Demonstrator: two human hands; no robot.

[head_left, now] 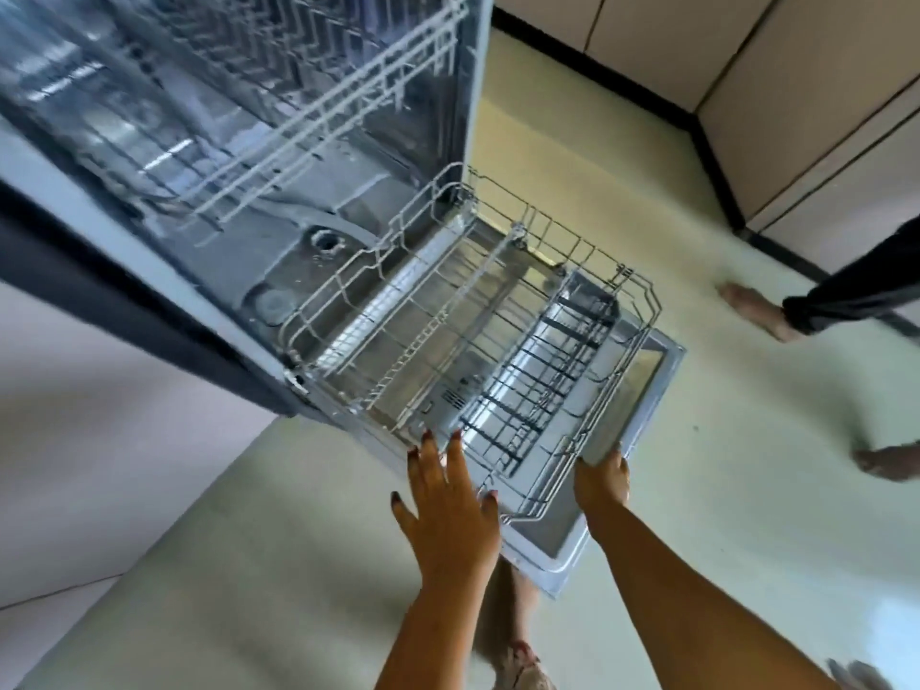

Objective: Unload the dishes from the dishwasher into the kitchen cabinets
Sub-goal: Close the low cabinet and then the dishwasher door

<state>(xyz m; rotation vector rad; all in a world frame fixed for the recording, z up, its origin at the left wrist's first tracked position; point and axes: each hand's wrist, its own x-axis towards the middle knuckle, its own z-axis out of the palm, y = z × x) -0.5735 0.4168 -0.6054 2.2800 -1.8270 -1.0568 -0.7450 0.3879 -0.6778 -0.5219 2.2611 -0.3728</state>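
Observation:
The dishwasher [318,241] stands open with its door [652,390] folded down flat. The lower wire rack [473,341] is pulled out over the door and holds no dishes; a dark-barred cutlery section [542,376] fills its right side. The upper rack [279,107] sits inside the tub, also bare. My left hand [448,500] lies flat with fingers spread against the rack's front edge. My right hand [602,483] has its fingers curled around the rack's front right corner.
Beige cabinet doors [806,82] with a dark plinth line the far right. Another person's bare feet [756,311] and dark trouser leg stand on the pale floor at right. My own foot [517,654] shows below the door. A light cabinet front [99,440] lies at left.

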